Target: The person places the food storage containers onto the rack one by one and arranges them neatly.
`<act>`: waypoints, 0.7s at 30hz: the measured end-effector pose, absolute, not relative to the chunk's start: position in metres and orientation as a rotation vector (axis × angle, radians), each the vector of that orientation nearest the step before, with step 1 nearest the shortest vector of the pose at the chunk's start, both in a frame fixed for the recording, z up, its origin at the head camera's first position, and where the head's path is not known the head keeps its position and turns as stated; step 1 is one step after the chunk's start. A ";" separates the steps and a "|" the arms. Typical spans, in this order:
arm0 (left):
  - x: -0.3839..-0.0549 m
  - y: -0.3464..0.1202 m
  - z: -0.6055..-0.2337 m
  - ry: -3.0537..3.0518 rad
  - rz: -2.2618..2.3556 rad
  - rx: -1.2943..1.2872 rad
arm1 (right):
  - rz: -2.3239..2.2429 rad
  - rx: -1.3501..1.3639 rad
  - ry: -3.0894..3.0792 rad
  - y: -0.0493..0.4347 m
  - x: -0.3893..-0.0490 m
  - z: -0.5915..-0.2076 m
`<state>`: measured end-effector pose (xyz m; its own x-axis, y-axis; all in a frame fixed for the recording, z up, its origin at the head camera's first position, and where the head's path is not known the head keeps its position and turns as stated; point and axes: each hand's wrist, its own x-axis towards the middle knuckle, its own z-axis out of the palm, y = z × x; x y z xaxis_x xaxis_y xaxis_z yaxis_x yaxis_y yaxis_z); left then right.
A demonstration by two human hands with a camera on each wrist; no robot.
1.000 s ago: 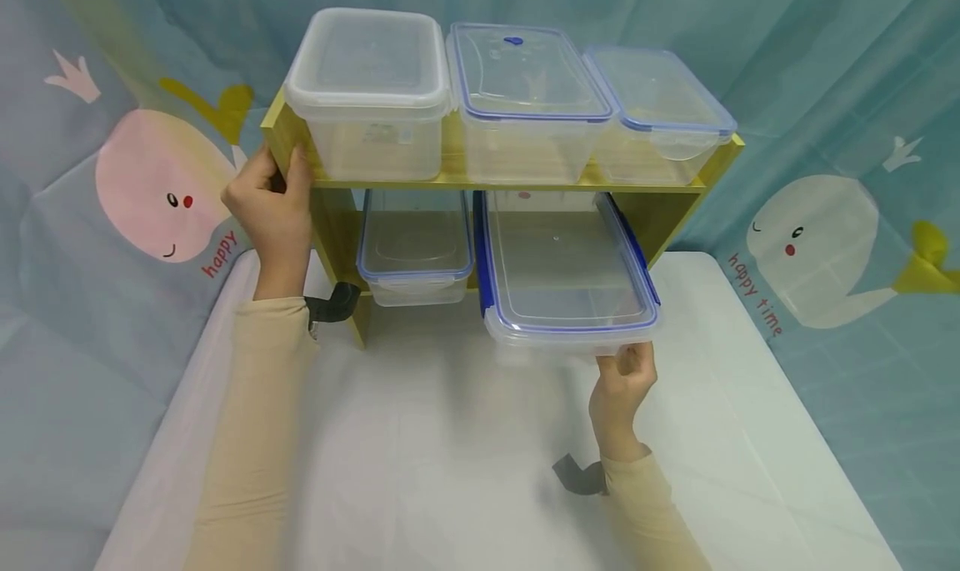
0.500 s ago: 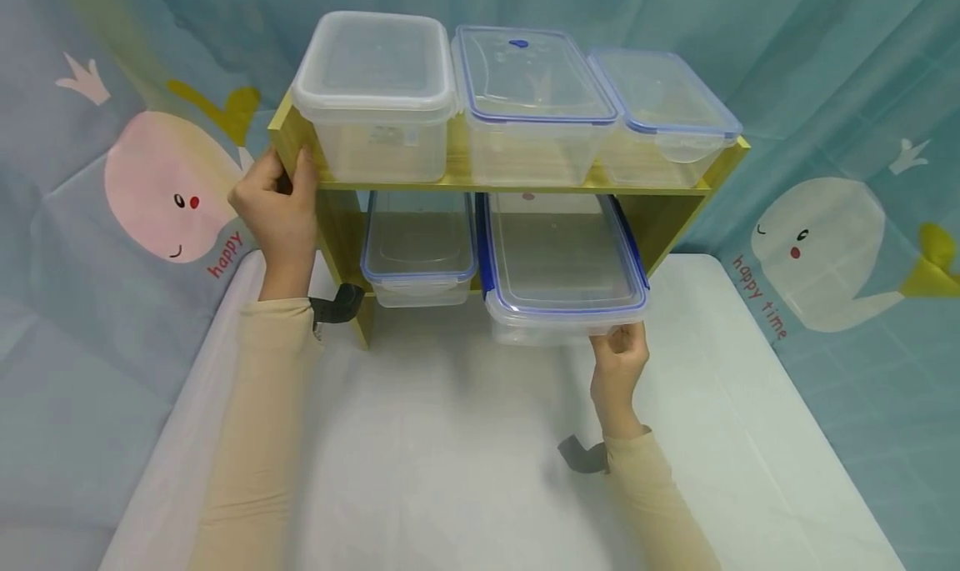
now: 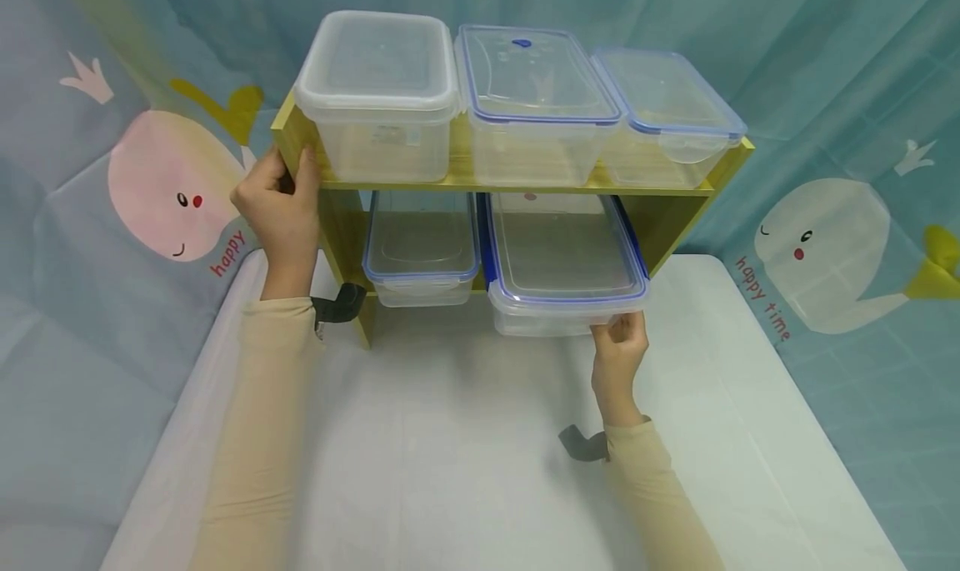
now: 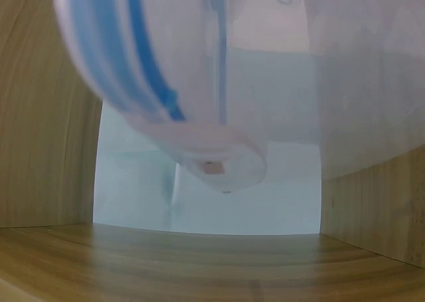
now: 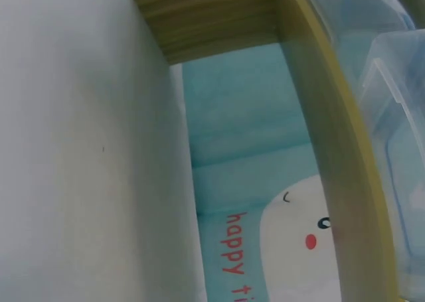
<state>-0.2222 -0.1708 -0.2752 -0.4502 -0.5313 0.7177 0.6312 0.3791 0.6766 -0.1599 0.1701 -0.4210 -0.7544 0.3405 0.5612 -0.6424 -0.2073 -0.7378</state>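
Note:
A small two-tier wooden shelf [image 3: 663, 221] stands on the white surface. My left hand [image 3: 281, 212] grips its left side panel near the top. On the lower tier, a clear food container [image 3: 566, 258] with dark blue side latches juts out past the front edge. My right hand [image 3: 618, 363] holds this container low at its front right corner, with the fingers partly hidden beneath it. Left of it, a smaller lidded container [image 3: 422, 250] sits on the same tier. Neither wrist view shows a hand; the left one has a blurred clear container [image 4: 199, 143] above a wooden board [image 4: 199, 262].
Three lidded containers fill the top tier: a white-lidded one [image 3: 378, 96], a blue-rimmed one [image 3: 540, 96] and a lower one [image 3: 667, 108] at the right. A white-covered table [image 3: 450, 454] lies in front. Printed curtains [image 3: 825, 137] hang behind and beside the shelf.
My right hand has moved up and away from me, and the blue-latched container has slid farther back into the lower tier. My left hand keeps its grip on the side panel.

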 end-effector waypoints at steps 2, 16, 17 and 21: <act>-0.222 -0.171 -0.275 -1.545 -1.332 -0.090 | 2.013 0.369 -1.426 0.170 -0.162 -0.421; -0.222 -0.172 -0.275 -1.552 -1.324 -0.088 | 1.970 0.348 -1.498 0.174 -0.174 -0.422; -0.222 -0.172 -0.275 -1.554 -1.325 -0.085 | 1.964 0.352 -1.505 0.174 -0.174 -0.422; -0.222 -0.171 -0.276 -1.561 -1.327 -0.071 | 1.939 0.357 -1.556 0.177 -0.174 -0.422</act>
